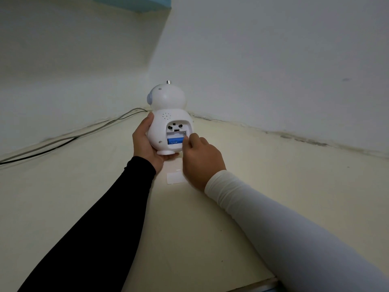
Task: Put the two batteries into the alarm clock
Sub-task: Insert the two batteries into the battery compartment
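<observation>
A white robot-shaped alarm clock (166, 106) stands upright with its back toward me, the battery compartment open. A blue battery (175, 141) lies in the lower slot; the slot above it looks empty. My left hand (145, 142) grips the clock's left side and base. My right hand (200, 157) rests its fingertips on the right end of the blue battery in the compartment. Whether it holds a second battery is hidden by the fingers. The white compartment cover (176, 178) lies flat on the cream surface (105, 197) just below the clock.
Two cables (63, 140) run along the left wall's foot toward the corner behind the clock. White walls close the corner on both sides. The surface's front edge (252, 283) shows at the lower right.
</observation>
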Tool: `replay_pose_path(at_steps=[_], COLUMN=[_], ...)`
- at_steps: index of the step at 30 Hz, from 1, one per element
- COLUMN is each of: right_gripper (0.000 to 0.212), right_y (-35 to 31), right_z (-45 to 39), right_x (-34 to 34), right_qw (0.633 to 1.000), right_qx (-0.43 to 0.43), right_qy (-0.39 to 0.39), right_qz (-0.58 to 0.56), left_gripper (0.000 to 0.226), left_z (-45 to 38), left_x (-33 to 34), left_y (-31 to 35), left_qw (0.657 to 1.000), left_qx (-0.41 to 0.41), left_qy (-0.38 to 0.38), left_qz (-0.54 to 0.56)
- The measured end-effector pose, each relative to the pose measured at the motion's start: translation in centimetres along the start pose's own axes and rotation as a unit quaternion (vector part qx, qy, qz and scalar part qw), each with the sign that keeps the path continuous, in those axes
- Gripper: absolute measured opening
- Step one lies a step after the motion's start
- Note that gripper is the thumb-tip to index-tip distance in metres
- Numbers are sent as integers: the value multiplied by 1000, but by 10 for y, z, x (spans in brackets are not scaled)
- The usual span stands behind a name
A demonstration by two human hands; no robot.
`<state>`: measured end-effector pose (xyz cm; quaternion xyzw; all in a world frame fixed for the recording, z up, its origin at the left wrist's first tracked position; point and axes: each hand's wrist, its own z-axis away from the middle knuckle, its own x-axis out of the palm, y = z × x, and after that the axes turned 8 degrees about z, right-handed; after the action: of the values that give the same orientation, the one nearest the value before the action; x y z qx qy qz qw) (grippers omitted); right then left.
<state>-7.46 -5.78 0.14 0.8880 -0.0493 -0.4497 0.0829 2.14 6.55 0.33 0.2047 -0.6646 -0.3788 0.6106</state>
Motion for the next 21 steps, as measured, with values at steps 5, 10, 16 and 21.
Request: replay_pose_path(at_steps=[5,10,16,21], right_gripper=[47,38,42,47], right_y=[4,17,41,54], right_z=[-2,-3,-7,-7], right_x=[2,-1,5,16], right_qw=[1000,986,939,937], right_qx=[10,43,197,239], right_qy=[18,44,66,-53], right_qz=[-21,-153,-276,-250], left_gripper=[69,67,51,71], left_z=[1,4,2,-1], left_x=[1,3,1,-1], left_y=[2,2,4,3], left_qw=[1000,1000,999,1000], left_qx=[-2,1,0,-8], left_qy=[-1,15,11,1], left_qz=[15,25,33,29])
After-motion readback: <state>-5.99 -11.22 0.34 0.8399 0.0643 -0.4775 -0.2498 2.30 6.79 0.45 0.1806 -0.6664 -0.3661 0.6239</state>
